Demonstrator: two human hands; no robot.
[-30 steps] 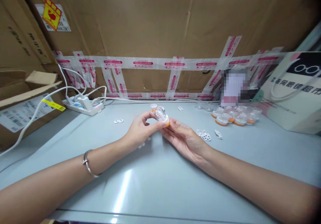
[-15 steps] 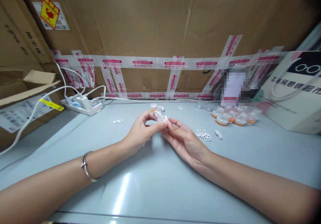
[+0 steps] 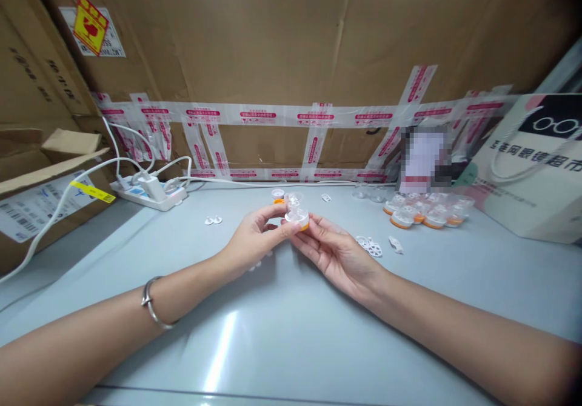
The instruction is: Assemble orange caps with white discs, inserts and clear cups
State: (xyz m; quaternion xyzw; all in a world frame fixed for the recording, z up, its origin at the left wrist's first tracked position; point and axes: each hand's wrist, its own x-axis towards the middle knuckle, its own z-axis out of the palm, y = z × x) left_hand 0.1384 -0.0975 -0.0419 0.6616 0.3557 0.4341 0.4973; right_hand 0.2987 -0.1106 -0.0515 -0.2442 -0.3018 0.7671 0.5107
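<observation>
Above the middle of the table, a small clear-topped plastic piece (image 3: 297,211) with a white and orange round base is pinched between both hands. My left hand (image 3: 257,230) grips its left side, thumb on the base and index finger behind. On the right of the base are the fingertips of my right hand (image 3: 334,248). Just behind lie a white round part (image 3: 277,193) and an orange part (image 3: 279,202). Under my left hand, small white bits show only partly. White openwork parts (image 3: 370,246) lie right of my right hand, near a small white piece (image 3: 395,245).
Several similar clear-topped pieces (image 3: 427,212) cluster at the back right, beside a paper bag (image 3: 531,182). Two white pegs (image 3: 213,220) lie left. A power strip (image 3: 168,200) with cables sits by an open carton (image 3: 40,206). A large taped cardboard box (image 3: 254,42) stands behind.
The plastic piece has turned from tilted to nearly upright, so its orange base edge now shows at the bottom. Both hands stay on it in about the same place.
</observation>
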